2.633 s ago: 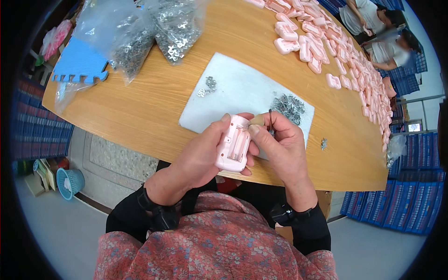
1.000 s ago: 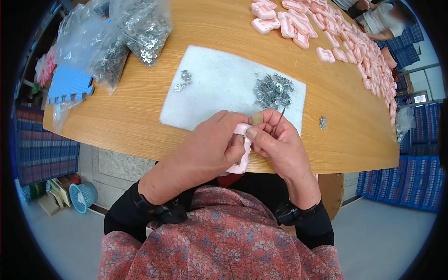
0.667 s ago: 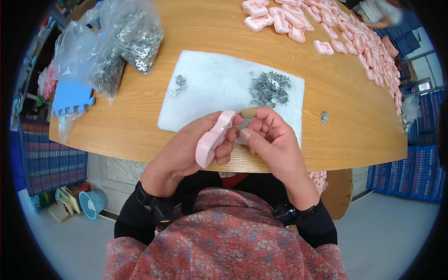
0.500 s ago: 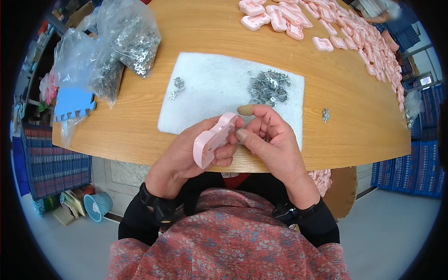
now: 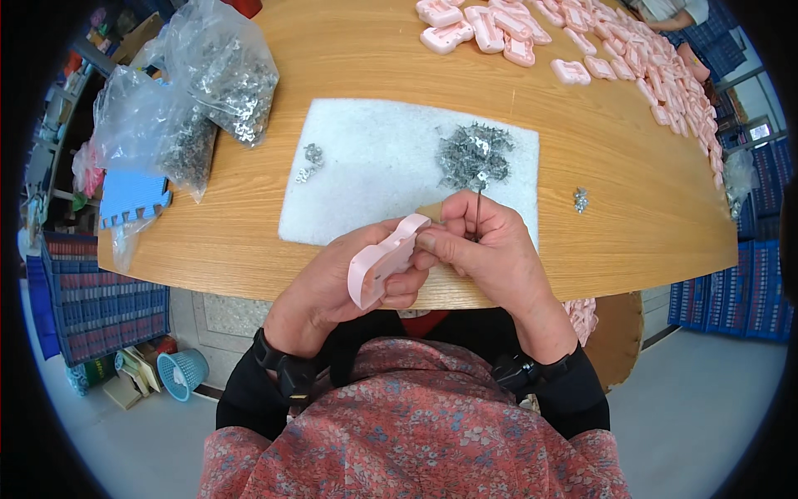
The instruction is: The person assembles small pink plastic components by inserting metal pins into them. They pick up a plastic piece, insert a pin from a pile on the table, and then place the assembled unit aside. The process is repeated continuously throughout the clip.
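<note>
My left hand [image 5: 328, 279] is closed round a pink plastic shell [image 5: 376, 268] with a wavy edge, held tilted above the table's near edge. The fingers of my right hand [image 5: 490, 258] are bent in against the shell's far end, with a tan cover on one fingertip. Between the fingers of that hand stands a thin dark metal rod [image 5: 479, 212], its tip toward the white pad. Whatever lies under the right thumb and fingertip is hidden. Just beyond is a heap of small metal clips [image 5: 472, 154] on the white pad [image 5: 370, 179].
A few clips [image 5: 309, 162] lie at the pad's left. Plastic bags of metal parts [image 5: 229, 83] and a blue foam mat [image 5: 133, 198] are at left. Many pink shells [image 5: 623, 50] cover the far right. A small metal cluster [image 5: 580, 200] sits right of the pad.
My right hand has closed in on the shell, its covered fingertip now against the far end. The thin rod shows upright between its fingers. The left hand keeps its hold.
</note>
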`<act>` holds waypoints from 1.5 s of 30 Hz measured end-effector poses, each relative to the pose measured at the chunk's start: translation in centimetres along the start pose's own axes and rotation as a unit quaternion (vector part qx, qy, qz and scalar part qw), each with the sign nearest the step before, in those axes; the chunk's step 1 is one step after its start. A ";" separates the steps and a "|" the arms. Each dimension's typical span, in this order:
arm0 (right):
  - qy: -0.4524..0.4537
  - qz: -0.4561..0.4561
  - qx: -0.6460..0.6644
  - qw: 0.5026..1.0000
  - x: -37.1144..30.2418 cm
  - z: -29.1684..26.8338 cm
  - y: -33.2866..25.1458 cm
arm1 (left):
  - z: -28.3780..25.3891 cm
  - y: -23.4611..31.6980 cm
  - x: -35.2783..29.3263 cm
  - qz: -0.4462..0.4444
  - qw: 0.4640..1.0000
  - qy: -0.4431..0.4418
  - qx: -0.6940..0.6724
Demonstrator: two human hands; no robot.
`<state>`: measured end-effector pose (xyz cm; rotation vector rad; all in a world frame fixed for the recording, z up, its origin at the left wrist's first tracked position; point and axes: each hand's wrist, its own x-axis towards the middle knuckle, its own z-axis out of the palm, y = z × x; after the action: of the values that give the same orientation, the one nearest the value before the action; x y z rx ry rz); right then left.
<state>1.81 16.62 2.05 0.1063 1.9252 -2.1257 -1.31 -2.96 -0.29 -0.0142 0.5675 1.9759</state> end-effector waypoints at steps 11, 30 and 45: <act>0.187 -0.066 -0.211 0.957 -1.9 -5.1 -0.1 | 0.6 0.7 -0.7 0.107 0.986 0.112 0.059; 0.137 -0.136 -0.480 0.856 0.3 -3.6 0.4 | 0.3 0.7 -1.1 0.201 0.975 0.087 -0.039; 0.127 -0.228 -0.453 0.852 0.1 -3.8 0.5 | 1.7 0.5 0.0 0.089 0.983 0.141 0.081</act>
<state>1.38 20.35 1.07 -0.3003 3.1501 -1.1941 -1.31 -2.48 1.43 -0.1483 0.9405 2.1091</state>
